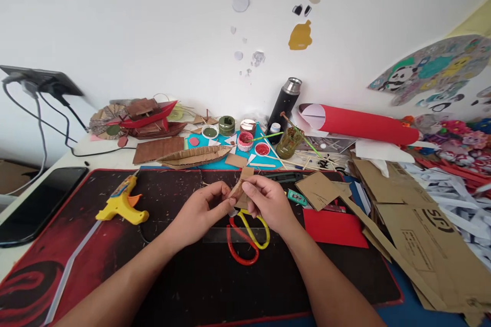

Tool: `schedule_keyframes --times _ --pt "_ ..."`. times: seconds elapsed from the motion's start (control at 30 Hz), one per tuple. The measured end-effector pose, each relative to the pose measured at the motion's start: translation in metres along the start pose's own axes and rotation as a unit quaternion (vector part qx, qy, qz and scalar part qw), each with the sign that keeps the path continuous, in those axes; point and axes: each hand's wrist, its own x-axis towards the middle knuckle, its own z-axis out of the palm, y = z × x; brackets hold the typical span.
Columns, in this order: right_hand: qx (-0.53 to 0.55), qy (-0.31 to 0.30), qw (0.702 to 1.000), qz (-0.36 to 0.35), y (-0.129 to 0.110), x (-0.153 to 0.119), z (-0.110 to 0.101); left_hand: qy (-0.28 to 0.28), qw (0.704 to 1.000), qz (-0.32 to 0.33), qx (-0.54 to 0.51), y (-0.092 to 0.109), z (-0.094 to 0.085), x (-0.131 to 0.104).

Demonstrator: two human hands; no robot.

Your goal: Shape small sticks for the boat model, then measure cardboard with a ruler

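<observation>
1. In the head view: holding up a narrow brown cardboard strip (246, 173) over the middle of the dark mat (192, 286), near its far edge.
2. Pinching the strip's nearer end with the left grip (205, 209).
3. Grasping it farther along, thumb against fingers, with the right grip (271, 203).
4. Just below both, lying on the mat: scissors (251, 237), one handle red, one yellow.
5. At right, can read "SF" in a broken ring on a flattened cardboard box (441, 268); cannot make out the smaller print beside it.
6. Also too small to read: lettering on the teal packet (296, 197), near the right grip.
7. At left on the mat, a yellow glue gun (121, 207), with a label likewise illegible.
8. Behind, on the white tabletop (111, 160): a cardboard hull (195, 157) and a green paint jar (227, 126).
</observation>
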Motion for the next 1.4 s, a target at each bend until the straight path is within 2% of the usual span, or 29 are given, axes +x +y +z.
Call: schedule_keyframes --times 0.1,0.37,0.53,0.8,1.07,1.2,1.27,1.4 --pt "-0.015 0.017 1.0 -0.014 0.001 -0.002 -0.001 0.03 0.998 -0.025 -0.047 -0.001 -0.004 0.002" --pt "-0.018 -0.028 0.999 0.022 0.007 -0.003 0.0 0.084 0.99 -0.02 -0.115 -0.01 -0.006 0.005" --pt "-0.036 -0.02 0.999 0.0 0.006 -0.005 0.002 0.07 0.993 0.005 -0.096 -0.01 -0.01 0.002" --pt "-0.053 -0.02 0.998 -0.008 0.008 -0.006 0.006 0.065 0.997 0.002 -0.031 -0.007 -0.015 0.002" --pt "-0.072 -0.001 0.997 -0.015 0.008 -0.004 0.002 0.057 0.997 -0.019 -0.049 -0.008 -0.012 -0.001" --pt "-0.026 -0.01 1.0 0.005 0.009 -0.002 0.001 0.089 0.996 0.015 -0.016 -0.01 -0.008 -0.002" --pt "-0.007 -0.005 1.0 0.006 0.008 -0.002 0.001 0.09 0.995 0.014 -0.045 -0.012 -0.005 -0.001" --pt "-0.002 0.037 0.999 -0.018 0.005 -0.002 0.002 0.031 0.974 -0.003 -0.224 -0.014 0.0 0.0"
